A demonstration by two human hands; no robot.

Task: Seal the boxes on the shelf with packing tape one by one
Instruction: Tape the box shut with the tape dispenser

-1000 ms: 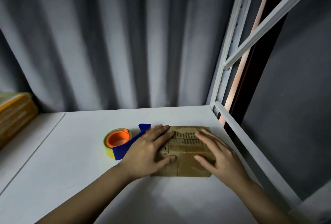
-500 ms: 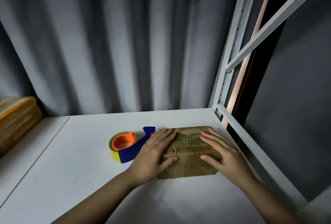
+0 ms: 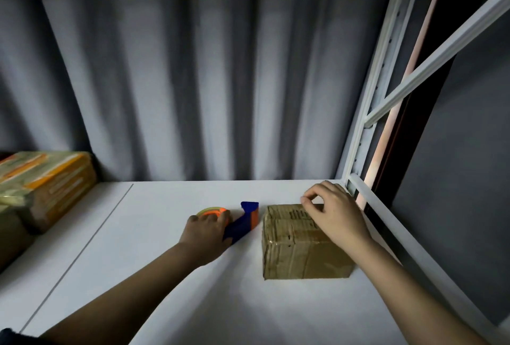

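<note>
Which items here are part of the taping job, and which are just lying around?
In the job:
- cardboard box, right hand over its far end
- tape dispenser, left hand on its roll

Lying about:
- stacked parcels at far left; whether they still need tape cannot be told
- grey curtain
- shelf

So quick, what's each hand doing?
Left hand: gripping the tape dispenser.
Right hand: over the cardboard box, fingers curled; whether it holds anything cannot be told.

Left hand (image 3: 205, 230) off box (image 3: 298, 245) onto tape dispenser (image 3: 234, 220); right hand (image 3: 335, 213) lifted, fingers curled.
</note>
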